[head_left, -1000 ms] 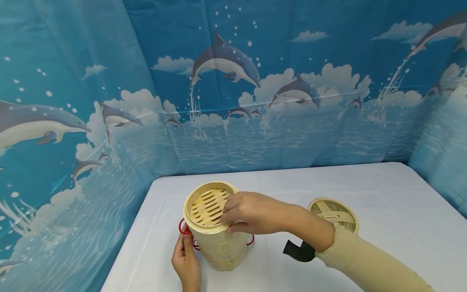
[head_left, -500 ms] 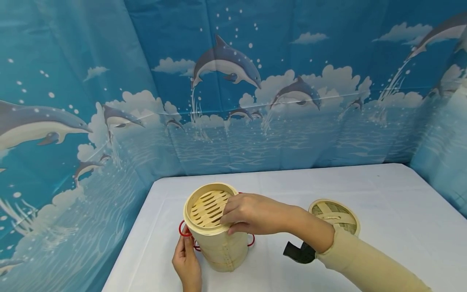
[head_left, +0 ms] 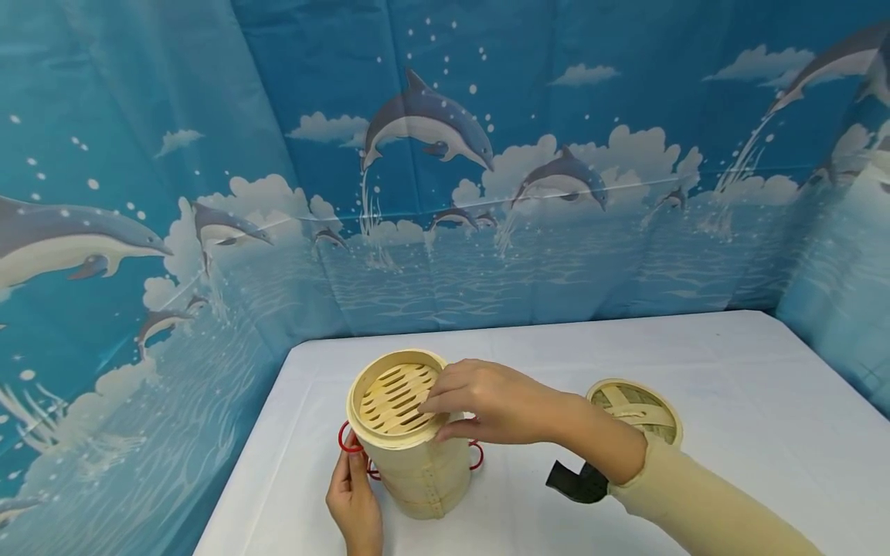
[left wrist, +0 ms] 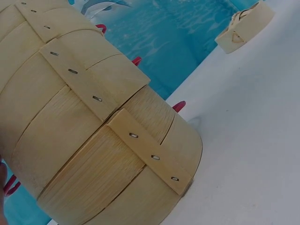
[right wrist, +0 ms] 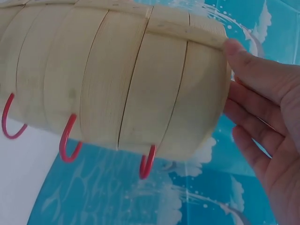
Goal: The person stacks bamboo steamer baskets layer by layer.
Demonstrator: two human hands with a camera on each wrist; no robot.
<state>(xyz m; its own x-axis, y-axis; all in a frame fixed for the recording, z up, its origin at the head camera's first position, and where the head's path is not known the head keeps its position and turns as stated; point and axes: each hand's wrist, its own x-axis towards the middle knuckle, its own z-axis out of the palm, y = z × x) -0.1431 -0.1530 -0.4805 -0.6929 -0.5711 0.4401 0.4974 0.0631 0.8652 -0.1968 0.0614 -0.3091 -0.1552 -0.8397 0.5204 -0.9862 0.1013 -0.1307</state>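
Bamboo steamer: the tall round steamer stack (head_left: 420, 479) stood upright on the table, left of the middle; its top was uncovered, the slatted floor (head_left: 392, 395) showing inside the rim.
Red rings: one red ring (head_left: 341, 439) stuck out high on the left; others showed lower down and along the right side.
Left hand: the left hand (head_left: 353, 502) was beside the stack, thumb and fingers nearly together, pinching that high ring.
Right hand: the right hand (head_left: 480, 401) straddled the near right rim in a loose pinch, thumb outside, bent fingers inside.
Sleeve: beige (head_left: 702, 494), with a black strap (head_left: 580, 485) hanging beneath that forearm.
Lid: the woven lid (head_left: 647, 415) lay well to the right, partly behind the forearm.
Table: white-covered (head_left: 528, 347).
Backdrop: blue sheets (head_left: 417, 286) with leaping dolphins.
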